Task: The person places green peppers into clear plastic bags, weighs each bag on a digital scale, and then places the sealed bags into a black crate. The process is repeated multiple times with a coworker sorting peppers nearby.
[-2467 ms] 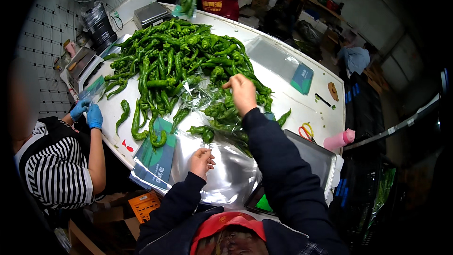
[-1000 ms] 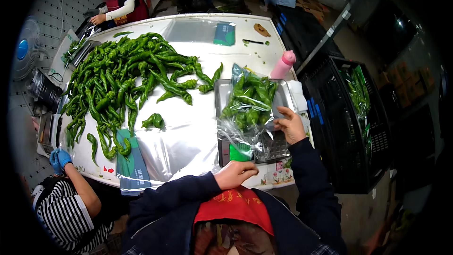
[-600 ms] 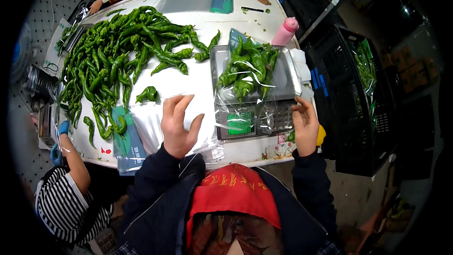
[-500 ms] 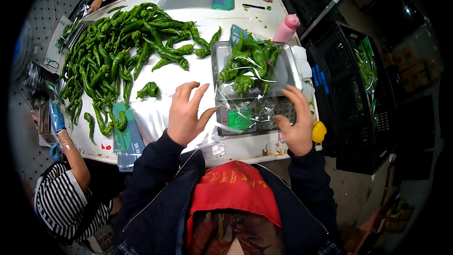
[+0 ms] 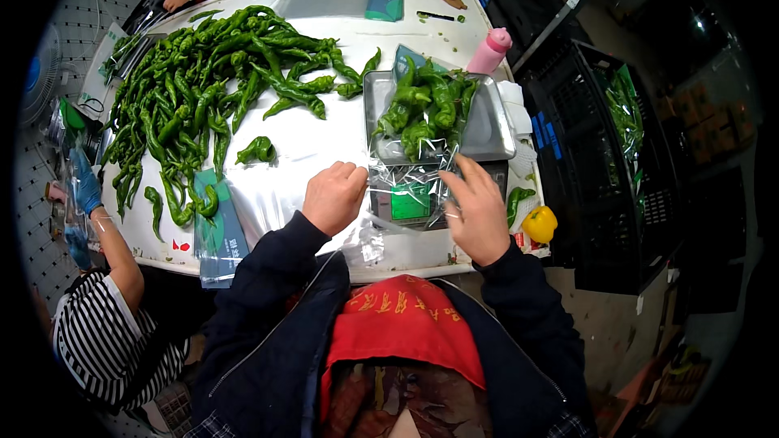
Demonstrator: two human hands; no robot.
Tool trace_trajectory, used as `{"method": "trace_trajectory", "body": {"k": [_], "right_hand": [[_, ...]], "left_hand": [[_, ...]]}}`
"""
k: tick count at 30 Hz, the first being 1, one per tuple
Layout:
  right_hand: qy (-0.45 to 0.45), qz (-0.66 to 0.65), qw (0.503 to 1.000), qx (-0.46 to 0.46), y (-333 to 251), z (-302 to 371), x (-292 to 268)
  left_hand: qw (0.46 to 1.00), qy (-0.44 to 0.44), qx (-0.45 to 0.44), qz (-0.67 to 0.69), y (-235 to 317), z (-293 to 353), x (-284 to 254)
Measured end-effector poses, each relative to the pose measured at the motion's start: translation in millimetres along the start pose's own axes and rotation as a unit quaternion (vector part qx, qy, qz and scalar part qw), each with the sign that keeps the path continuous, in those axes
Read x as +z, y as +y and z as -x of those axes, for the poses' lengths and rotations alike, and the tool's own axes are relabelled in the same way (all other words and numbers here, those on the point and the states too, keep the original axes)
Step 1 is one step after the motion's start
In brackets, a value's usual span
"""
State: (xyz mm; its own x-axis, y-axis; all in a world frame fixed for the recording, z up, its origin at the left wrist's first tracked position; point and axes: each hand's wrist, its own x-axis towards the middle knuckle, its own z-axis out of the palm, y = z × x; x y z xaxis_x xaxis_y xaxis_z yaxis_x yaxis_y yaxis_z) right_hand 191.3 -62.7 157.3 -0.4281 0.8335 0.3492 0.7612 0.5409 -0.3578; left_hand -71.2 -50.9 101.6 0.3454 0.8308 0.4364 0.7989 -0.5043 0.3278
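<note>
Green peppers [image 5: 438, 104] lie in a clear plastic bag [image 5: 388, 148] on the metal pan of a digital scale [image 5: 492, 131]. The bag's crinkled mouth hangs over the scale's front panel and its green display [image 5: 411, 202]. My left hand [image 5: 333, 197] is closed at the left edge of the bag mouth, pinching the film. On the other side my right hand [image 5: 480, 212] has thumb and forefinger apart at the bag's right edge, slightly blurred. Left of my left hand lie flat clear bags [image 5: 272, 199] with a blue-green printed card end.
A large heap of green peppers [image 5: 182, 101] covers the table's left. A pink bottle [image 5: 490, 50] stands behind the scale, a yellow pepper [image 5: 540, 225] at the right edge. Black crates [image 5: 560, 113] stand right. A co-worker's blue-gloved hand [image 5: 85, 182] is at left.
My left hand has closed on the bag's edge and shifted slightly right. My right hand has moved left to the bag, and the bag mouth is drawn together. A green pepper shows beside the scale.
</note>
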Motion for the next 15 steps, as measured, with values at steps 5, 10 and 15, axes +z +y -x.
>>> {"method": "trace_trajectory", "body": {"k": [5, 10, 15], "right_hand": [[0.116, -0.028, 0.983, 0.140, 42.8, 29.4, -2.9], [0.071, -0.022, 0.970, 0.231, 30.4, 82.9, -29.3], [0.026, -0.224, 0.971, 0.077, -20.8, 71.7, -35.6]], "left_hand": [[0.956, 0.017, -0.185, 0.227, 49.6, 13.1, -12.4], [0.980, -0.086, -0.149, 0.103, 67.2, 42.0, 6.9], [0.997, 0.008, -0.070, 0.042, 70.0, 23.4, 2.3]]}}
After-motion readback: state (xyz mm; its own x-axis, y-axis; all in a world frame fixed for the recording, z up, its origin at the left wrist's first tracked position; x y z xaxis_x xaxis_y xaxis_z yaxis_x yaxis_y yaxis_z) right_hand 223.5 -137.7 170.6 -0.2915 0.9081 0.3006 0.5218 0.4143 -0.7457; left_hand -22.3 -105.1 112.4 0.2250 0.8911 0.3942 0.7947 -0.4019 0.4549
